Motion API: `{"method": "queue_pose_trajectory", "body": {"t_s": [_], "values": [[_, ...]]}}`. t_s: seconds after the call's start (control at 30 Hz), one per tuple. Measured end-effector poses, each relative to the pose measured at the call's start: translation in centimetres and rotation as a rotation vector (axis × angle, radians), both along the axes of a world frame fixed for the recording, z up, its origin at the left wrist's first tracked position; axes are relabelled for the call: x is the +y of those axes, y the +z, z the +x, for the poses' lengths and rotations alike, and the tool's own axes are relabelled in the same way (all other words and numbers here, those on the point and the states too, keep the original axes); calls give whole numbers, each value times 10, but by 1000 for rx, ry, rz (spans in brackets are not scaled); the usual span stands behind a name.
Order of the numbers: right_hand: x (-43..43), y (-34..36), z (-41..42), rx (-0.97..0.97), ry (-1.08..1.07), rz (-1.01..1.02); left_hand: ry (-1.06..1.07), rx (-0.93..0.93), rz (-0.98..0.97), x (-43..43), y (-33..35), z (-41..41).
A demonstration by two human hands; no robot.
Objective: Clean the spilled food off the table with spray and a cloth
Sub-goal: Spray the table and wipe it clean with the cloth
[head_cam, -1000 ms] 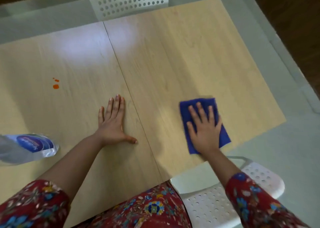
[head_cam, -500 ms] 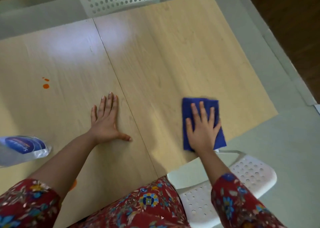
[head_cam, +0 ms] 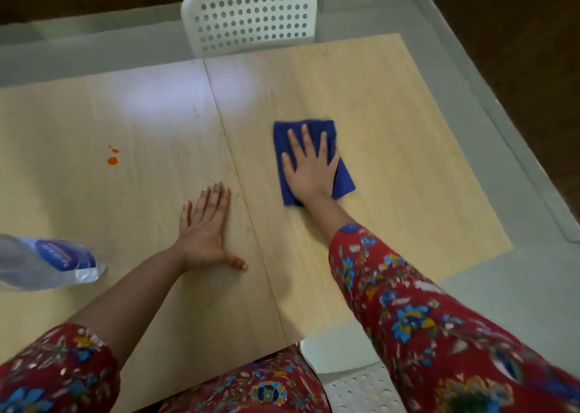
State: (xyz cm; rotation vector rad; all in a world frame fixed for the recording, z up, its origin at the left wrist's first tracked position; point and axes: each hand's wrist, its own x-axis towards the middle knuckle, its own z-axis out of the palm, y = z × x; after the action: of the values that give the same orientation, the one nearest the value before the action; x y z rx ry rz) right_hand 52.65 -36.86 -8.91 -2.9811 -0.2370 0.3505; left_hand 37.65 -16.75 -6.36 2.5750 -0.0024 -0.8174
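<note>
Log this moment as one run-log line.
right hand: pressing flat on blue cloth | left hand: flat on table | orange spill: unwiped | spray bottle: table, far left

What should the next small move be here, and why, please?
Probably slide the blue cloth left across the seam toward the orange spots: the right hand presses it flat right of the seam, while the spots lie unwiped left of it.

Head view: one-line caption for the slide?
Right hand presses a blue cloth flat on the wooden table, left hand flat nearby, orange spill unwiped, spray bottle at left.
</note>
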Motion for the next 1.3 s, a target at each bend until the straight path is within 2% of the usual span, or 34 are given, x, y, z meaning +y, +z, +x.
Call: {"method": "queue_pose_trajectory", "body": {"t_s": [0.13, 0.3, 0.4, 0.47, 0.57, 0.63, 0.8, 0.87, 1.0, 1.1, 1.23, 1.3], "values": [[-19, -1, -79, -65, 240, 32, 106, -185, -107, 6, 4, -22], [-48, -1, -133, -55, 125, -33, 391, -391, -361, 24, 19, -76], [-17, 10, -151, -69, 30, 54, 471, -462, -470, 38, 38, -110], [19, 20, -164, -99, 96, 136, 510, -504, -507, 49, 54, -127], [90, 29, -177, 11, 307, 274, 611, -615, -542, 78, 79, -157], [130, 26, -173, 82, 348, 298, 680, -751, -514, 94, 94, -174], [164, 5, -167, 45, 317, 170, 864, -1126, -350, 119, 110, -192], [165, 2, -172, -14, 337, 162, 917, -1147, -366, 124, 113, -184], [165, -1, -173, -20, 334, 144, 971, -1106, -487, 120, 124, -155], [165, -1, -174, -32, 330, 156, 999, -1144, -564, 115, 129, -132], [168, 1, -176, -32, 306, 177, 975, -1160, -626, 116, 126, -104], [168, 0, -174, -35, 297, 180, 917, -1165, -597, 121, 123, -89]]}}
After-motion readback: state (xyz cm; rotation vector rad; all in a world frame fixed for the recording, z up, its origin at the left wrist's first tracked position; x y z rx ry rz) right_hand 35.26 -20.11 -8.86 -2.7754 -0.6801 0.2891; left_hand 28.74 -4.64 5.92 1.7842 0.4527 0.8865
